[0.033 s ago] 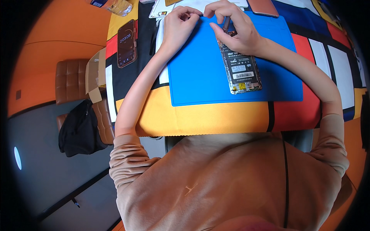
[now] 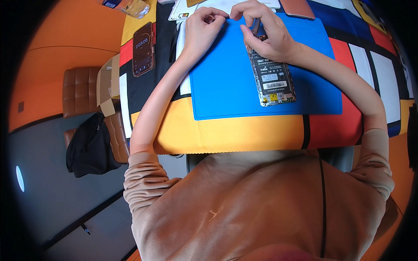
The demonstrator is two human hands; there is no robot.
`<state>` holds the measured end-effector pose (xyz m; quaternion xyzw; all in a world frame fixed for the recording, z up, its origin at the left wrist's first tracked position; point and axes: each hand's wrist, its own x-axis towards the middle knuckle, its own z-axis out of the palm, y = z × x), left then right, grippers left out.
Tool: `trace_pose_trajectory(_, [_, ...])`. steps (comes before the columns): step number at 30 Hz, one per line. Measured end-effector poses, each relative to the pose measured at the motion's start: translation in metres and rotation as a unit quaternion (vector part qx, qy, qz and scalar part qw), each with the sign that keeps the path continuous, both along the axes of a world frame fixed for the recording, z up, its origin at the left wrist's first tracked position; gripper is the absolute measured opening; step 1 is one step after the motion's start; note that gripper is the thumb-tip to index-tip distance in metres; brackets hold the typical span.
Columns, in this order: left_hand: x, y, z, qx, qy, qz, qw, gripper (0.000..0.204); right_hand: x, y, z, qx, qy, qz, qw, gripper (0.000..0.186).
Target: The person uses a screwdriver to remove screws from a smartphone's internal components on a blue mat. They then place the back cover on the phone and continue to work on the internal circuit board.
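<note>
An opened phone point(image 2: 273, 78) with a black battery and bare circuit board lies on a blue work mat point(image 2: 222, 91). My right hand point(image 2: 272, 37) is over its far end and partly hides it. Between those curled fingers sits a slim grey pen-shaped tool point(image 2: 256, 27), its tip out of sight. To the left, at the mat's far edge, my left hand point(image 2: 203, 32) pinches with thumb and forefinger. A tiny dark bit shows at the fingertips, too small to name.
A phone with a lit timer point(image 2: 143, 50) lies left of the mat. Beyond the mat are a rose-coloured phone panel point(image 2: 298, 8) and white sheets or trays point(image 2: 179, 12). A clear plastic container point(image 2: 134, 8) stands at the far left, above a cardboard box point(image 2: 109, 85).
My right thumb has shifted very slightly to the right, toward the tool. All else looks the same.
</note>
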<state>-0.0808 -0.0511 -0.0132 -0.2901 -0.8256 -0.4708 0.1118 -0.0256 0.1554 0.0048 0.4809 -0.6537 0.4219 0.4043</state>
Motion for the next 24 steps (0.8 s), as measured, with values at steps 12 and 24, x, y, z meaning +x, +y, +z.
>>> trace_pose_trajectory(12, [0.0, 0.001, 0.0, -0.003, -0.005, 0.004, 1.0, 0.018, 0.004, 0.005, -0.001, 0.012, -0.07, 0.009, 0.997, 0.033])
trace_pose_trajectory(24, [0.002, 0.001, 0.001, -0.018, -0.002, 0.012, 1.0, 0.018, -0.003, 0.007, -0.014, -0.011, -0.086, 0.034, 0.996, 0.032])
